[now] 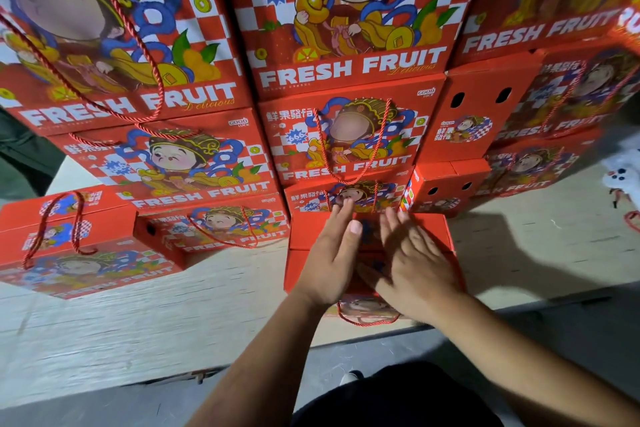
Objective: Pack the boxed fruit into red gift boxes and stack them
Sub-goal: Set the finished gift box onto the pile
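A red gift box [370,246] on the pale platform [173,305] is pressed under the flat, open left hand [332,263] and right hand [415,263], beside the stacked boxes [346,73]; an uneven push could skew it, and later tiers would likely lean.

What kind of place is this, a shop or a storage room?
Probably a storage or packing area, not a shop floor. Many identical red gift boxes printed "FRESH FRUIT" are stacked in columns on a low wooden platform over a bare floor, and both hands rest on one more box.
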The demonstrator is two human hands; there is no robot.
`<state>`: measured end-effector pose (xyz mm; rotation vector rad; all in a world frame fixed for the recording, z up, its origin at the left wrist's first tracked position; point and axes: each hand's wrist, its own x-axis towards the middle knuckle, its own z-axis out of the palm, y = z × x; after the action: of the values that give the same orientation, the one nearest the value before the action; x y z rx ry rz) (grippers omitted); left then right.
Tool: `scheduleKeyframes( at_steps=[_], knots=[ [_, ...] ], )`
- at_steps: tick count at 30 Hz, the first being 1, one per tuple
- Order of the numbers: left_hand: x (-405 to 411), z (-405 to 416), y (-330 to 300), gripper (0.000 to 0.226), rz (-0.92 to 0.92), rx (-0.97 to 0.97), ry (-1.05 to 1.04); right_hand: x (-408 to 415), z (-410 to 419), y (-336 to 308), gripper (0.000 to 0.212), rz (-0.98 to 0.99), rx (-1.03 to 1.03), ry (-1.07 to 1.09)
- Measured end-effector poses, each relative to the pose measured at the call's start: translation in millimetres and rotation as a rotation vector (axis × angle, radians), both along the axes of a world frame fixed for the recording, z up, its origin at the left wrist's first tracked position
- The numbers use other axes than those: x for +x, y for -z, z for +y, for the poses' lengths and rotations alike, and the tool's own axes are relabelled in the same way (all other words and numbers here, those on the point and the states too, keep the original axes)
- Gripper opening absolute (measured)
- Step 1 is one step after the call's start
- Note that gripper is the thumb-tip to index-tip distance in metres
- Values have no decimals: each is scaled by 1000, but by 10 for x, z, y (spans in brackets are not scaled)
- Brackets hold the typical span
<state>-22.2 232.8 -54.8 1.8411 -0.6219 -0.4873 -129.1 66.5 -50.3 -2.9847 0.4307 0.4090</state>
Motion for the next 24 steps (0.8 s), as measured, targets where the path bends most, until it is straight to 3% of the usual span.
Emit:
scheduleKeyframes(
  at_steps=[4,5,8,10,11,13,15,18,21,24],
  knots=[
    [60,109,-141,56,199,-221,-224,-97,-175,-189,100,-25,156,156],
    [52,87,-189,53,267,-314,-296,-44,-154,-233,94,-139,297,237],
    [-64,-175,-288,69,143,-318,-243,375,278,-417,56,-592,982,522],
    [-113,-193,-260,76,219,-380,-171,589,594,-414,46,-629,1209,581],
    [-91,-205,-223,72,286,-373,-251,573,687,-346,46,-622,1269,524],
    [-79,-219,-183,59,364,-393,-286,517,731,-250,48,-633,1288,494],
    [-95,-169,-172,65,487,-459,-172,491,575,-235,50,-643,1264,534],
    [165,76,-68,70,423,-430,-327,267,189,-218,53,-645,1117,576],
    [412,280,19,53,350,-538,-508,125,38,-264,55,-710,977,642],
    [196,26,-161,52,299,-539,-262,350,392,-343,54,-794,1109,558]
  ],
)
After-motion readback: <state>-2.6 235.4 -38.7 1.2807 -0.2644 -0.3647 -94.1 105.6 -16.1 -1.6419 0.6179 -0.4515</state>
